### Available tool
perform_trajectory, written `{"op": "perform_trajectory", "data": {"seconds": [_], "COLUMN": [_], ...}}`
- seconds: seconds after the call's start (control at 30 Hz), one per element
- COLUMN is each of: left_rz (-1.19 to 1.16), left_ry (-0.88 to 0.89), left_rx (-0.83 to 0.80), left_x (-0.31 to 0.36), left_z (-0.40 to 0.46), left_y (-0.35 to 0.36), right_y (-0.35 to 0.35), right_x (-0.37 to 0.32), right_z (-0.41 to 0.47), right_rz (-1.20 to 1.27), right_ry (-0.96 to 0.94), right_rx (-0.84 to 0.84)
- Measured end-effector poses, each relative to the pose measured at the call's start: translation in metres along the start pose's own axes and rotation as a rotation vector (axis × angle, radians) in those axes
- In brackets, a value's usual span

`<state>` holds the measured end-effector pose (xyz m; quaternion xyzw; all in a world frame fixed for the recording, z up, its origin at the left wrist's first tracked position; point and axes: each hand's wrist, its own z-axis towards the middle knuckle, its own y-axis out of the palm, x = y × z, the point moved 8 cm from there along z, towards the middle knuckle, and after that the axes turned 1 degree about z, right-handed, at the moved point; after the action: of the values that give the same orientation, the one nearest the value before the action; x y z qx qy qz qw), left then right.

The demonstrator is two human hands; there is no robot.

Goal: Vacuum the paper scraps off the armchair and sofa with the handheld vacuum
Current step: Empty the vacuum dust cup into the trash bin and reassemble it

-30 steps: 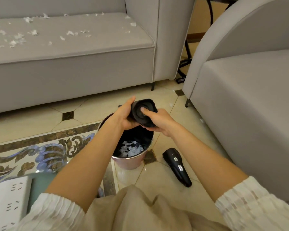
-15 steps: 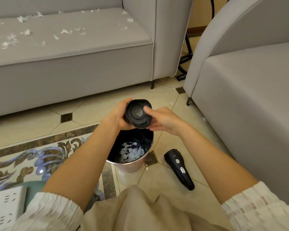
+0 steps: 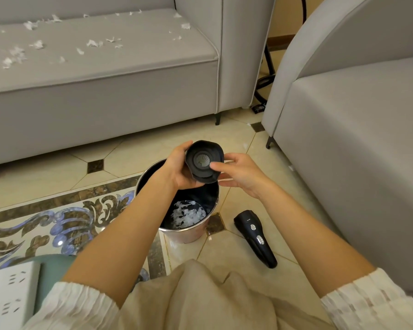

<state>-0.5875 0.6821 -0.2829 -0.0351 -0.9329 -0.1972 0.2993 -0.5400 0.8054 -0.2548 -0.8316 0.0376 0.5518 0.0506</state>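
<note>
head view: left hand [image 3: 177,171] grips the black dust cup [image 3: 204,161] from the side, fingers curled round it, open end facing the camera — pleated filter [image 3: 202,160] visible inside. right hand [image 3: 240,172] is at the cup's right edge, thumb on its rim, fingers loosely spread behind; cannot tell if they hold the cup. the cup is held over the metal bin [image 3: 188,234], which stands on the tiled floor [image 3: 236,253] and has white paper scraps in its bottom. vacuum body [image 3: 255,238] lies on the floor just right of the bin, apart from both hands. more scraps [image 3: 17,54] are scattered on the grey sofa [image 3: 105,96] seat, upper left. grey armchair [image 3: 355,139] at right — seat looks bare of scraps. white power strip [image 3: 7,296] at lower left.
</note>
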Motion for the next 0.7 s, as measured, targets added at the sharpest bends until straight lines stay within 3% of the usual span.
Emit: {"op": "perform_trajectory", "data": {"seconds": [0.17, 0.33, 0.47, 0.53, 0.6, 0.7], "left_rz": [0.043, 0.05, 0.0, -0.005, -0.021, 0.0], "left_ry": [0.02, 0.058, 0.005, 0.009, 0.021, 0.043], "left_rx": [-0.019, -0.007, -0.009, 0.0, 0.009, 0.009], "left_x": [-0.002, 0.003, 0.003, 0.002, 0.0, 0.0], "left_z": [-0.012, -0.024, -0.03, -0.029, -0.024, -0.011], "left_y": [0.008, 0.006, -0.004, -0.009, -0.012, -0.013], "right_y": [0.011, 0.021, 0.006, -0.029, -0.063, -0.077], "right_x": [-0.009, -0.018, -0.007, 0.026, 0.077, 0.165], "right_z": [-0.004, -0.01, -0.013, -0.003, 0.011, 0.024], "right_rz": [-0.18, -0.391, 0.071, 0.134, -0.147, -0.686], "right_ry": [-0.005, -0.146, -0.026, 0.053, 0.181, 0.474], "right_rx": [0.018, 0.08, -0.046, 0.156, 0.38, 0.245]}}
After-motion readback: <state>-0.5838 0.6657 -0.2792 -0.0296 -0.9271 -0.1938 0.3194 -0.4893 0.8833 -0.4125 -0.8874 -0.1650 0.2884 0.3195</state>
